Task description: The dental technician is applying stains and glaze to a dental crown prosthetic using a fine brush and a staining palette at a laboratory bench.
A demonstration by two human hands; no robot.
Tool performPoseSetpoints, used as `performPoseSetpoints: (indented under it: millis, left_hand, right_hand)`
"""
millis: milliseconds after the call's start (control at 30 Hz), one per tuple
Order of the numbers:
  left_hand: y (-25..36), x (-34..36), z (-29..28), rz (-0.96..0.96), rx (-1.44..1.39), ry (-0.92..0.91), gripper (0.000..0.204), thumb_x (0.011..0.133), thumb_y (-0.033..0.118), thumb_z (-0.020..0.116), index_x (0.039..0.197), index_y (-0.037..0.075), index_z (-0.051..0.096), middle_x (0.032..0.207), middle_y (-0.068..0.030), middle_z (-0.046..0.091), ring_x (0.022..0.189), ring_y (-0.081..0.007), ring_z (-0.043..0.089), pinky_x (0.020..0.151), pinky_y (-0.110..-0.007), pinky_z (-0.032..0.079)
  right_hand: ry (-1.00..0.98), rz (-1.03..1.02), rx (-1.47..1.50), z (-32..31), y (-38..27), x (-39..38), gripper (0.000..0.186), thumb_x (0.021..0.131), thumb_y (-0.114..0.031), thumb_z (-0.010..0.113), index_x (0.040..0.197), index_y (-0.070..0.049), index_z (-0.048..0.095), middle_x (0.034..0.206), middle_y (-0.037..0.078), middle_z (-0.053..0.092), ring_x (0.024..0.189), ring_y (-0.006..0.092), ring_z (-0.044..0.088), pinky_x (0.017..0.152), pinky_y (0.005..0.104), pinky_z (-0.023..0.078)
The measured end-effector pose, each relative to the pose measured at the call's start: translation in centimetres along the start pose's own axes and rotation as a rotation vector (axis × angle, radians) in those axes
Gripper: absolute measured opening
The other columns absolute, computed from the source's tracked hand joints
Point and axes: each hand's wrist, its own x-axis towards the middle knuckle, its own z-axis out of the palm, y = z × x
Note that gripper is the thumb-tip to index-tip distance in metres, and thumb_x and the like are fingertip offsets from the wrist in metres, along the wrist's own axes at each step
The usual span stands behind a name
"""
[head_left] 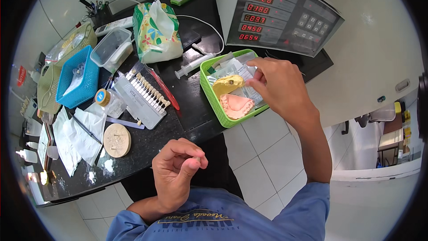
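Near my body, my left hand [178,169] is closed in a pinch; whatever is between its fingertips is too small to make out. My right hand [281,85] reaches over the right side of a green basket [213,102], thumb and index finger curled but apart. Its fingertips are close to the clear plastic packets and paper slips [238,68] inside; whether they touch is unclear. In the basket, beside the thumb, lies a yellow dental cast [228,82] with a dark spot on top. A pink dental cast [237,106] with a row of teeth sits in front of it.
Left of the basket lie a syringe [194,65], a red pen-like tool [165,89], a tooth shade guide [140,102], a jar [110,102] and a round tan disc [117,140]. Behind stand a tissue pack [157,33], a blue basket [76,78] and a machine with red digits [281,15].
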Motion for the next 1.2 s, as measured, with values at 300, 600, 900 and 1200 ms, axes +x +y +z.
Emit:
performPoseSetpoints:
  millis: [300,600,900,1200]
  left_hand:
    - [2.1,0.8,0.3,0.048,0.262,-0.056,0.015,0.086,0.000,0.067,0.100,-0.004,0.066,0.099,-0.0128,0.062,0.083,-0.0144,0.061,0.075,-0.024,0.049]
    - [2.0,0.8,0.0,0.078,0.367,-0.080,0.011,0.086,-0.003,0.066,0.097,-0.005,0.066,0.096,-0.0122,0.065,0.084,-0.0143,0.064,0.078,-0.026,0.052]
    - [2.4,0.7,0.1,0.046,0.360,-0.098,0.010,0.085,-0.002,0.067,0.094,-0.003,0.062,0.092,-0.0110,0.063,0.084,-0.0145,0.064,0.077,-0.025,0.051]
    - [1.7,0.7,-0.1,0.113,0.353,-0.037,0.012,0.086,-0.001,0.067,0.095,-0.001,0.060,0.087,-0.0097,0.064,0.082,-0.0141,0.065,0.074,-0.025,0.051]
  right_hand:
    - [-0.061,0.130,0.220,-0.1,0.1,0.5,0.021,0.078,-0.006,0.069,0.097,0.004,0.068,0.077,0.016,0.068,0.068,0.0234,0.067,0.069,0.0322,0.053]
    - [0.278,0.312,0.461,-1.9,1.3,-0.3,0.015,0.082,-0.006,0.068,0.093,0.004,0.068,0.076,0.008,0.068,0.066,0.0094,0.061,0.064,0.0238,0.051]
    - [0.296,0.336,0.472,-2.4,2.0,-0.6,0.016,0.083,-0.007,0.067,0.095,0.005,0.068,0.078,0.007,0.068,0.067,0.0089,0.060,0.064,0.0237,0.050]
    - [0.296,0.349,0.475,-2.4,2.4,-0.5,0.016,0.083,-0.007,0.066,0.095,0.005,0.068,0.077,0.006,0.067,0.066,0.0087,0.059,0.063,0.0238,0.049]
